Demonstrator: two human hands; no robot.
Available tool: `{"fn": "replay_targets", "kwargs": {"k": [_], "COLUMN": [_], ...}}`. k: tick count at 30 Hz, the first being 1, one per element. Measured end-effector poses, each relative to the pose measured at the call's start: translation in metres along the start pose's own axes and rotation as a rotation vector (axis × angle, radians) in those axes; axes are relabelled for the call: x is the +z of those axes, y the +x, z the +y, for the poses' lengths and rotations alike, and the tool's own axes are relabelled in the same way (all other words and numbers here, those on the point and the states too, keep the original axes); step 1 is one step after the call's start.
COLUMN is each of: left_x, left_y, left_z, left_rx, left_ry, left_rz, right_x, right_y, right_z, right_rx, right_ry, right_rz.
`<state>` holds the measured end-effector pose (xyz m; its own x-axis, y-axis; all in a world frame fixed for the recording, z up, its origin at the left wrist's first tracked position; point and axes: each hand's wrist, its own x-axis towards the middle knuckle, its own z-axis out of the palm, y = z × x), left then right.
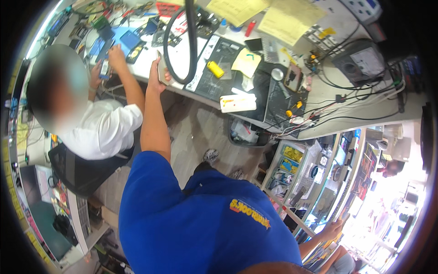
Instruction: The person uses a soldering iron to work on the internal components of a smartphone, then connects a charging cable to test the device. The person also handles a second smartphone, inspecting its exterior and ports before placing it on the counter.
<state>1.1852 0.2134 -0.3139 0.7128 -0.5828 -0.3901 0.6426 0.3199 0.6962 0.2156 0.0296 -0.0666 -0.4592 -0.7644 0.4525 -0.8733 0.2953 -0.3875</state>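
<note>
Black loop point(192, 41) bars left hand point(157, 83) rightward — open air nearer side (above floor point(185, 139)).

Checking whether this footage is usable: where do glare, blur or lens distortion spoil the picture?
Head view: glare bleaches the lower right; the co-worker's head is smeared into a blur; the row of yellow tags at far left curves along the dark rim; the left hand and the slim device it holds are recognisable, though lacking fine detail.

Smooth phone point(160, 76), matt blue cloth shirt point(191, 228), smooth black tube point(191, 41), matt yellow paper sheets point(292, 20), wood-look floor point(185, 134)
</note>
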Motion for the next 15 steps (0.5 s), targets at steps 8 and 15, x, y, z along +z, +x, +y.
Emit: {"fn": "replay_targets", "kwargs": {"k": [8,15], "left_x": [0.014,0.027], "left_y": [-0.166,-0.227], "left_z": [-0.027,-0.079], "left_rx": [0.05,-0.281], "left_ry": [-0.605,-0.293], "left_rz": [-0.581,-0.428], "right_x": [0.005,-0.012], "right_y": [0.006,0.039], "right_z": [0.013,0.165], "right_rx": [0.019,-0.567], "right_ry": [0.009,-0.484], "right_rz": [-0.024,0.136]}}
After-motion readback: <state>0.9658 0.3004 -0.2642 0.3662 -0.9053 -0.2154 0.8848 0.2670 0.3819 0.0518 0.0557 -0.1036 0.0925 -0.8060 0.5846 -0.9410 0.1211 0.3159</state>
